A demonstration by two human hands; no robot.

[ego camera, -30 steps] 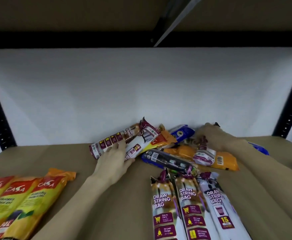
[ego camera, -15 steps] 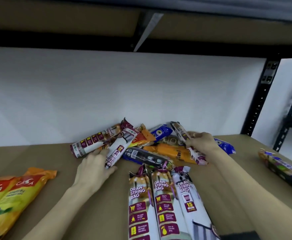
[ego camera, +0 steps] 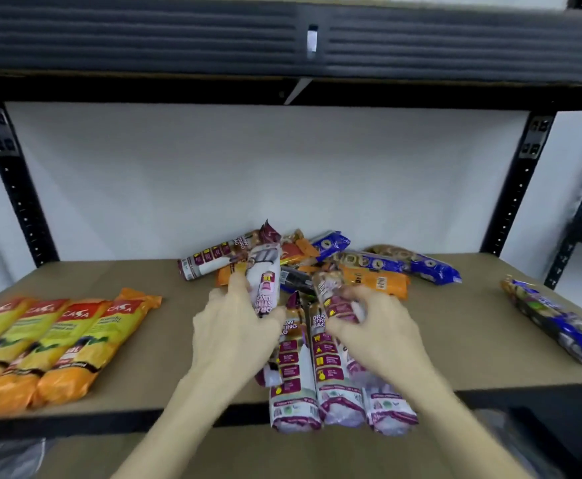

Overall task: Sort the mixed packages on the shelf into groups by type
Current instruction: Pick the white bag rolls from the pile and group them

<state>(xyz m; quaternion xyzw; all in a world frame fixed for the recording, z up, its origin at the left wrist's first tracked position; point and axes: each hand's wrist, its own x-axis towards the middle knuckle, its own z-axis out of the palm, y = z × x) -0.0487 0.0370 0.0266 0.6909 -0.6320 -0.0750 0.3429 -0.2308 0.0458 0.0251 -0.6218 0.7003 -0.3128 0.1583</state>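
— From where I sit, what am I looking through?

— I have one view only, the head camera, worn by the person and facing forward and down into the shelf (ego camera: 455, 347).

— How near?

— Close: both forearms reach in from the bottom edge, and the left hand (ego camera: 234, 333) and right hand (ego camera: 379, 337) sit mid-frame. The wide lens bends the black uprights (ego camera: 16, 188) outward at the sides.

— Any overlap to check?

— I have no second view to compare.

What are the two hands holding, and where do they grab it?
Left hand grips a drawstring bag pack near its lower end; right hand grips another pack around its middle.
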